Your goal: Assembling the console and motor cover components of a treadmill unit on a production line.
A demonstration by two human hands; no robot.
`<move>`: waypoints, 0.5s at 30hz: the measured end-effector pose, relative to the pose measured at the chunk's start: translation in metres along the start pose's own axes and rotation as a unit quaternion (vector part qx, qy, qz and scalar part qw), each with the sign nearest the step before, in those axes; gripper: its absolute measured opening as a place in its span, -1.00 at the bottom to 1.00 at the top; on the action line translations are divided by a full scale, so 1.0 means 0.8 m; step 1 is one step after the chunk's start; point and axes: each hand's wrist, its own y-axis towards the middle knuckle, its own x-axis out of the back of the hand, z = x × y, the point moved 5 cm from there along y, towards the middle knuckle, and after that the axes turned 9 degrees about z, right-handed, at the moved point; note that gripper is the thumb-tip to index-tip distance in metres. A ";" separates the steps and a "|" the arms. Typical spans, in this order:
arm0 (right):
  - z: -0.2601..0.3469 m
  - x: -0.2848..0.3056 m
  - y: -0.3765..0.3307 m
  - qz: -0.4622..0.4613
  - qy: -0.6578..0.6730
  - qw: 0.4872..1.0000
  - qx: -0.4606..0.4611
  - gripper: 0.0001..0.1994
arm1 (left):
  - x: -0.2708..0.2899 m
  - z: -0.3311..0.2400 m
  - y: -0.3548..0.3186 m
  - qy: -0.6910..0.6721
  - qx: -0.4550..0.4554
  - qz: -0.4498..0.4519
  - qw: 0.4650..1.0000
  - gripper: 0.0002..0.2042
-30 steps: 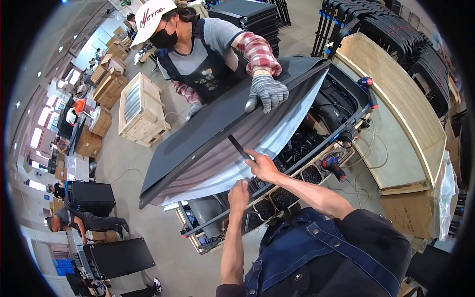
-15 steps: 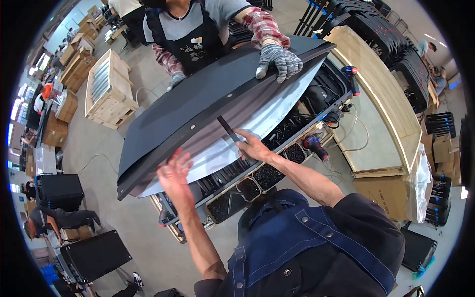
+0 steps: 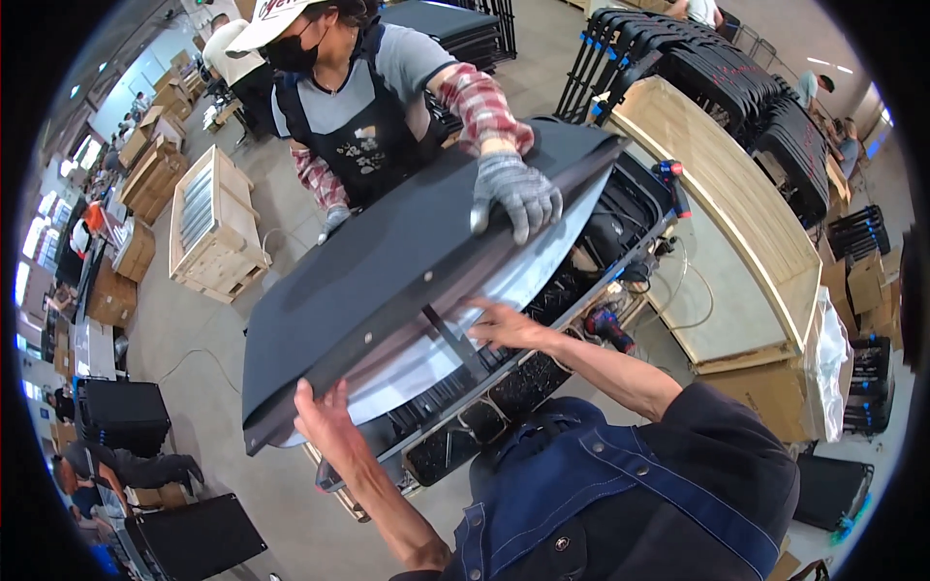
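Panel: a large flat dark-grey rectangular panel [image 3: 387, 261] with a white sheet [image 3: 523, 281] under it, tilted over the black ribbed frame [image 3: 542, 358] on the table, its far end higher.
My left hand: my left hand [image 3: 325, 421] grips the panel's near lower edge, fingers curled up around it.
My right hand: my right hand [image 3: 504, 324] lies against the underside by the white sheet, fingers spread, beside a thin dark strip [image 3: 450, 339].
Co-worker: across from me, a person's grey knit-gloved hand [image 3: 518, 194] presses flat on the panel's top; the other gloved hand [image 3: 334, 218] holds the far edge.
Nearby: a red-and-black power tool [image 3: 610, 324] lies beside the frame; a wooden crate [image 3: 213, 223] stands on the floor.
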 end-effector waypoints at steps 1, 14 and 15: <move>0.015 0.034 -0.022 0.010 0.062 0.997 0.042 -0.23 | 0.018 0.012 0.000 -0.012 0.015 0.010 1.000 -0.72; -0.070 0.422 -0.155 -0.352 0.248 0.902 0.030 -0.59 | 0.087 0.156 -0.091 -0.016 0.085 -0.196 0.977 -0.67; -0.069 0.419 -0.152 -0.355 0.241 0.903 0.034 -0.59 | 0.100 0.173 -0.094 -0.017 0.091 -0.215 0.972 -0.66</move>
